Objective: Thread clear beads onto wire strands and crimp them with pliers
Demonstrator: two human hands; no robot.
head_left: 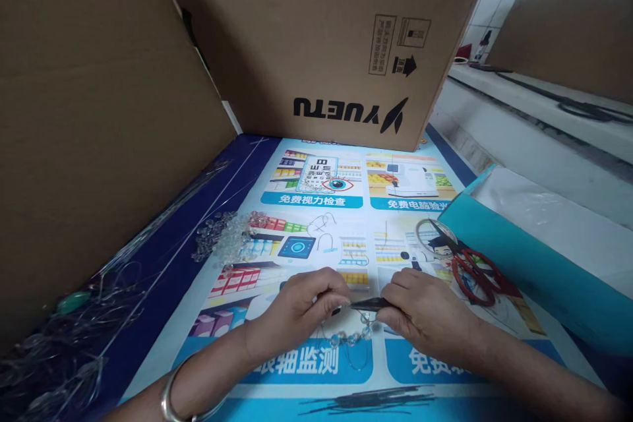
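Observation:
My left hand [316, 300] is closed in a pinch at the end of a thin strand, and a short row of clear round beads [351, 339] hangs in a curve below. My right hand [425, 310] is closed around a dark tool with a narrow pointed tip [370, 304]; its handle is hidden in the palm, so the exact kind cannot be told. That tip reaches left to the fingers of my left hand, just above the beads. A thin loop of strand [360, 362] dangles under them. Further up and left lies a heap of loose clear beads [225, 237].
Red-handled scissors [477, 277] lie by a tape roll [420, 237], beside a teal box [534, 250]. Thin dark strips [368, 401] lie at the near edge. Tangled strands [74, 356] with a green piece [74, 302] lie left. Cardboard panels [316, 33] stand behind and left.

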